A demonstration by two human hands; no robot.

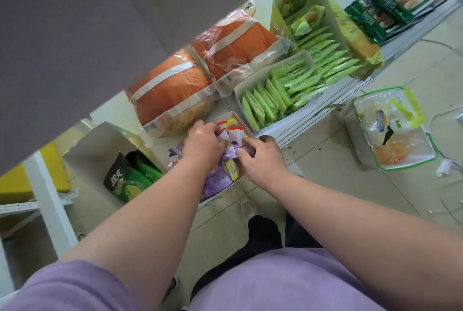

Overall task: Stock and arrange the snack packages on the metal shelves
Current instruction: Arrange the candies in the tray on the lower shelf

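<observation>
Head view: your left hand (204, 141) is curled over the small sachets (231, 135) in the white carton (246, 128) on the metal shelf (285, 139), fingers bent round a red-and-white sachet at the top of the pile. Your right hand (261, 158) sits just beside it, to its right, thumb and forefinger pinching a purple sachet (231, 153) between the two hands. Both hands are grasping; neither is released.

Contents of that carton: red-and-white and yellow sachets beyond your left hand's fingers, purple ones (216, 181) under your left wrist, nearer your body.

Left of your left hand, an opened grey carton (100, 145) holds upright black-and-green snack bags (129, 180). Beyond your left hand lie two large orange bundles (200, 70) wrapped in clear film and taped. Beyond your right hand, two open trays of light-green packets (288, 90) stand in rows, the farther tray (320, 35) touching the nearer. Further right, dark-green snack packs (375, 15) are stacked at the shelf end.

On the tiled floor (325, 173), well to the right of your right hand, a clear zip bag (393, 130) with green trim holds loose packets.
</observation>
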